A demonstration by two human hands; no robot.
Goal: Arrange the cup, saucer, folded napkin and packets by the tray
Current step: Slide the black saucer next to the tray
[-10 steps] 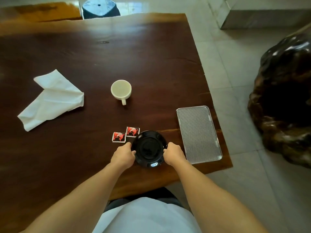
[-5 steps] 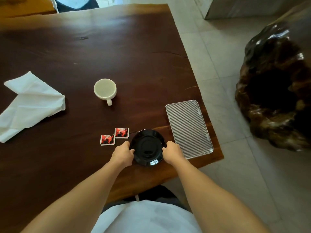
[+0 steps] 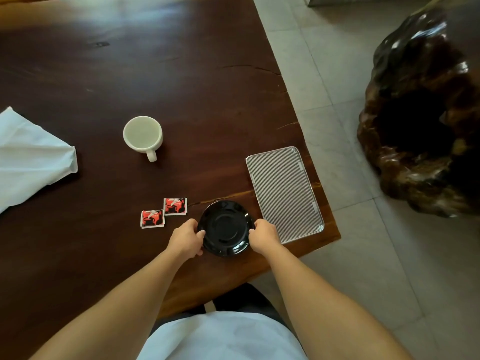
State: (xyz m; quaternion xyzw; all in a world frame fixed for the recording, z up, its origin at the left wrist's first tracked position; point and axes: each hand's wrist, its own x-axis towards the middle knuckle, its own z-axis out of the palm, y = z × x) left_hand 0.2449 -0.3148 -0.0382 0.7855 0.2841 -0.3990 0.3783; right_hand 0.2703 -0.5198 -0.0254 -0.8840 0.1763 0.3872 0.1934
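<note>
A black saucer (image 3: 225,228) lies on the dark wooden table (image 3: 130,61), just left of a ribbed silver tray (image 3: 284,193). My left hand (image 3: 185,239) grips the saucer's left rim and my right hand (image 3: 263,235) grips its right rim. Two red packets (image 3: 163,212) lie side by side left of the saucer. A white cup (image 3: 143,135) stands upright farther back, its handle towards me. A white napkin (image 3: 28,157) lies loosely folded at the far left, partly cut off by the frame.
The tray sits near the table's right front corner, close to the edge. Beyond that edge is tiled floor with a large dark carved wooden stump (image 3: 423,115).
The view has shifted right and closer, so everything appears farther left. Both hands stay on the saucer's rim, and the saucer sits about where it was beside the tray.
</note>
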